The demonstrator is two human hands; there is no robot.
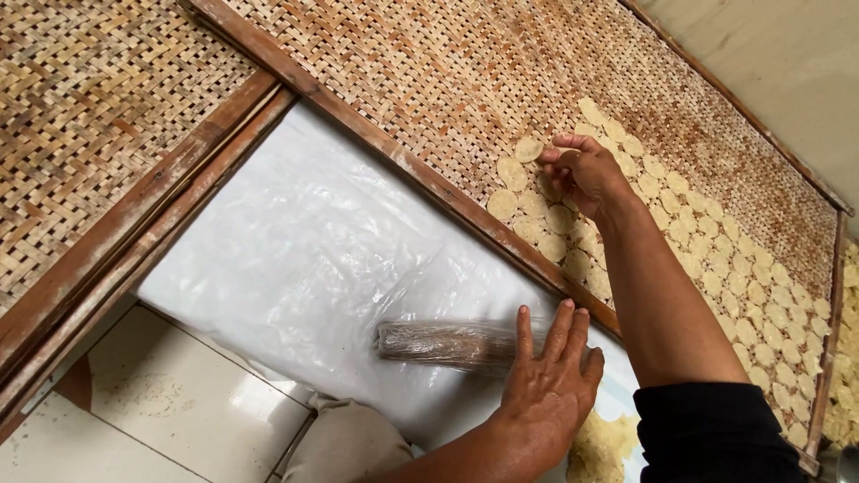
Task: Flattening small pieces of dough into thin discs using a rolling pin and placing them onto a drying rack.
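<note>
My right hand (586,172) reaches over a woven bamboo tray (429,72) and pinches a thin pale round cracker slice (528,148) at the end of the rows of slices (716,259) laid flat on the tray. My left hand (550,380) lies flat, fingers spread, on a brownish roll wrapped in clear plastic (447,343) that rests on a white plastic sheet (313,241). A heap of pale slices (598,447) sits just below my left hand.
A second woven tray (89,116) with a wooden frame lies at the left, overlapping the white sheet. White floor tiles (161,402) show at the lower left. A wooden frame edge (420,170) separates the sheet from the tray with slices.
</note>
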